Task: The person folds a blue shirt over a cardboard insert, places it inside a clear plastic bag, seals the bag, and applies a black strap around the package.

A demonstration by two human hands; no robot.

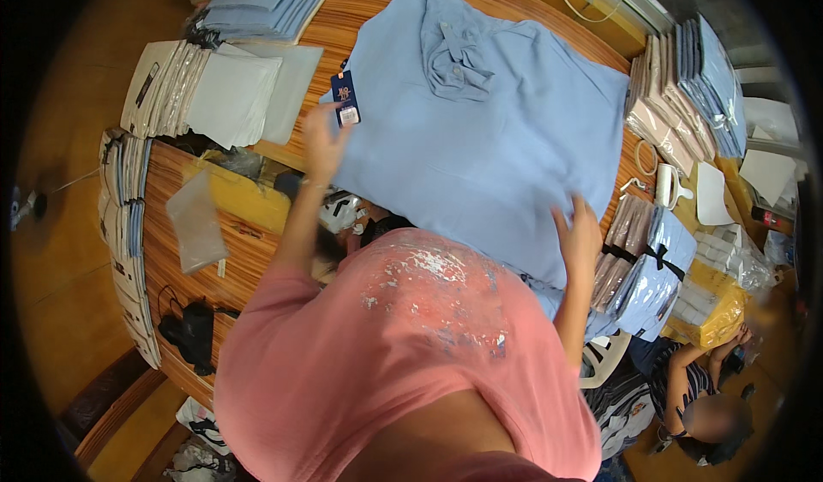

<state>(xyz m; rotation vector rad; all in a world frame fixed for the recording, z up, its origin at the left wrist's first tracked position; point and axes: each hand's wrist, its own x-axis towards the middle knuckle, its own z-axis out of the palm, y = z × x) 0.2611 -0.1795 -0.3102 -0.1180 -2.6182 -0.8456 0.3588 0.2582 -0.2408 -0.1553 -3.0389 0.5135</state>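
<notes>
A light blue polo shirt (497,131) lies spread on the wooden table in front of me, its buttoned placket and collar toward the far side. At its left edge is a dark blue hang tag (345,98) with a white label. My left hand (324,143) is right beside this tag and the shirt's edge; blur hides whether the fingers grip either one. At the shirt's near right part, my right hand (581,235) rests on or just over the cloth, thumb and fingers apart, the fingertips smeared by motion.
White sheets (236,96) and folded packed shirts (154,92) stand left; blue packed shirts (261,6) lie beyond. A clear plastic bag (195,221) lies near left. On the right are bundles tied with black ribbon (639,255) and a white tape dispenser (667,186). Another person (694,379) sits lower right.
</notes>
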